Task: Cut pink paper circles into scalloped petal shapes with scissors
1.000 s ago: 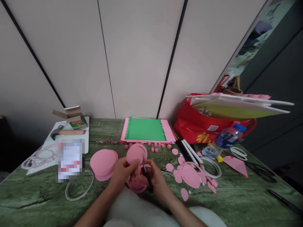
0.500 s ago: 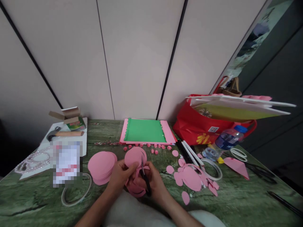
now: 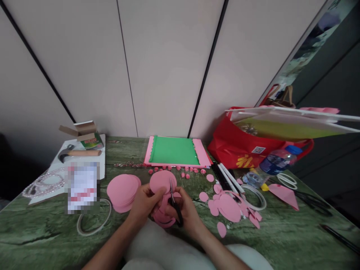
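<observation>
My left hand (image 3: 146, 200) pinches a round pink paper (image 3: 159, 180) between thumb and fingers. In my right hand (image 3: 187, 210) is a pair of scissors (image 3: 176, 210) with black handles, its blades lying against the right side of the pink paper. A cut pink strip curls down below the hands. Left of my left hand lies a stack of pink paper circles (image 3: 123, 192). Beyond the hands, small rolled pink paper pieces (image 3: 183, 175) sit in a row before a green sheet (image 3: 176, 150) on pink paper.
To the right are pink paper scraps (image 3: 229, 207), a tape roll (image 3: 254, 197), white pens (image 3: 229, 179), a water bottle (image 3: 277, 163) and a red bag (image 3: 225, 144). On the left are a hammer (image 3: 84, 153), a small box (image 3: 91, 140), beads (image 3: 46, 183) and another tape roll (image 3: 94, 228).
The view has shifted slightly, so most things on the table sit a little higher and farther right. Both hands keep their hold; the scissors stay at the paper's right side.
</observation>
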Motion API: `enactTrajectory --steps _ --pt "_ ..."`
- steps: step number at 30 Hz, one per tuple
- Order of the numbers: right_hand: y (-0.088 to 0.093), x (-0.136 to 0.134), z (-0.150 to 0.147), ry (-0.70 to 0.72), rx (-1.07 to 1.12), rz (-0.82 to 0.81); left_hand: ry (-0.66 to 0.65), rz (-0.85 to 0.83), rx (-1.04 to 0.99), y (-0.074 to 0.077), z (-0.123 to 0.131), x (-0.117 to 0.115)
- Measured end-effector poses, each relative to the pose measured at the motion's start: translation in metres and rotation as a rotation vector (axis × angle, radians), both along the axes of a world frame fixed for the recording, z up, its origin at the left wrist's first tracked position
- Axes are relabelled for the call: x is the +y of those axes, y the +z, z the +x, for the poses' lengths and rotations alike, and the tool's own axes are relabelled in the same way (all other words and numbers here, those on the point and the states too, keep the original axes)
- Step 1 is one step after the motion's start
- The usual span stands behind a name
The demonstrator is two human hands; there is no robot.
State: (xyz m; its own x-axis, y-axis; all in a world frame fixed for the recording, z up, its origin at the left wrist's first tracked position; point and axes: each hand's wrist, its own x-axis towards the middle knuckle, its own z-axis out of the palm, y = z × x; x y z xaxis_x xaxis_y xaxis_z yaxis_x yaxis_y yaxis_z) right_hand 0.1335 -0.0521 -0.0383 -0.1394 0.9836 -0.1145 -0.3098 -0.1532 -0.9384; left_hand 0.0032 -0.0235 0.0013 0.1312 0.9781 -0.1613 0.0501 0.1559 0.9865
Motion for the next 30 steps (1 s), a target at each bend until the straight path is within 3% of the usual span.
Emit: enactTrajectory --steps 11,22,30 --pt "0.0081 -0.0028 0.0017 -0.006 -0.076 0.034 0.010 0.021 -0.069 0.0069 0.0019 -0.0004" --pt "0.0022 0.0010 -0.0006 -0.045 0.012 0.127 -0.040 0.013 -0.012 0.0043 0.0002 -0.0019" --pt "0.0055 0.0021 0.0010 -0.033 0.048 0.016 -0.025 0.012 -0.016 0.0044 0.0001 -0.0023"
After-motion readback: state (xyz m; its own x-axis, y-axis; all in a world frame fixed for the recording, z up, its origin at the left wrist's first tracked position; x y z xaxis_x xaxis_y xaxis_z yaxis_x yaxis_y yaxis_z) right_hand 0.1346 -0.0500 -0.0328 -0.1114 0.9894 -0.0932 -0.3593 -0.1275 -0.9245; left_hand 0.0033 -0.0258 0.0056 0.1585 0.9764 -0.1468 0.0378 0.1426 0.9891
